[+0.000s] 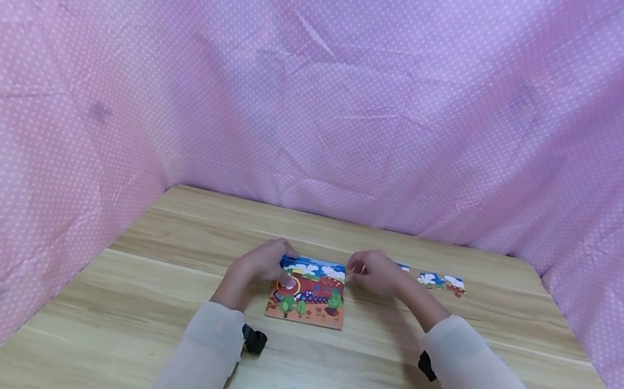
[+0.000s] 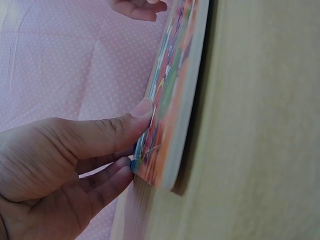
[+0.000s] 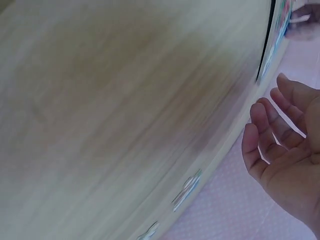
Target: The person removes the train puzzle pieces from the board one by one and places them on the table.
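The left hand (image 1: pixel 263 262) grips the left side of the puzzle board (image 1: pixel 316 308), thumb on the printed face and fingers at the edge. The board lies on the wooden table (image 1: pixel 327 380), between the two hands. The right hand (image 1: pixel 376 273) is positioned just beside the board's far right corner, fingers loosely bent, thumb apart, nothing visible in its grasp. Loose puzzle pieces (image 1: pixel 453 283) lie to the right of the right hand.
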`<state>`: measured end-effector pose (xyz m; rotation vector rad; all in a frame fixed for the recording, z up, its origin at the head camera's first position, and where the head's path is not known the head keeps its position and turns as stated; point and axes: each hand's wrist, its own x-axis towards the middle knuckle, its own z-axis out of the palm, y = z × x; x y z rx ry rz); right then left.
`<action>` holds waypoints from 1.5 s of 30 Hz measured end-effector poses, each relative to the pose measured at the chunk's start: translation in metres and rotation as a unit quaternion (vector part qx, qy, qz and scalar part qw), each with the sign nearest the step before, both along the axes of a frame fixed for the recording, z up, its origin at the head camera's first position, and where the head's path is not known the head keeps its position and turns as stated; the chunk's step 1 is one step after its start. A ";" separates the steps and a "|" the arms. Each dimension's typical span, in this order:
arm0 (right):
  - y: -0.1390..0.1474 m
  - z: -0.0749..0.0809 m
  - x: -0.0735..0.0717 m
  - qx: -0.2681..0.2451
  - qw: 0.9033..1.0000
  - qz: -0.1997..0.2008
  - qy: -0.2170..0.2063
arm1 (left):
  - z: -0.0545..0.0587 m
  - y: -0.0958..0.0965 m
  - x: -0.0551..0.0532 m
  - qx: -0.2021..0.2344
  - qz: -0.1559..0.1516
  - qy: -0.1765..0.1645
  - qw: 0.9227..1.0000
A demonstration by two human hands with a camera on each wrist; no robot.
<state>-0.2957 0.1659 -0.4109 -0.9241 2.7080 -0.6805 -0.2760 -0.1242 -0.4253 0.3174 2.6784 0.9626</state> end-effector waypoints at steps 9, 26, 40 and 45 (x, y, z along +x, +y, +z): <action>-0.017 -0.005 0.013 0.043 0.998 0.044 0.009 | -0.001 0.000 -0.001 -0.003 -0.009 -0.002 1.000; -0.026 -0.004 0.023 0.008 0.998 0.026 -0.062 | 0.002 0.000 0.000 -0.002 -0.014 0.000 1.000; -0.031 -0.006 0.026 -0.048 0.993 0.014 -0.107 | 0.003 0.000 0.001 -0.004 -0.014 -0.001 1.000; -0.030 -0.006 0.026 -0.042 0.992 0.016 -0.118 | 0.002 0.000 0.001 -0.007 -0.015 -0.001 1.000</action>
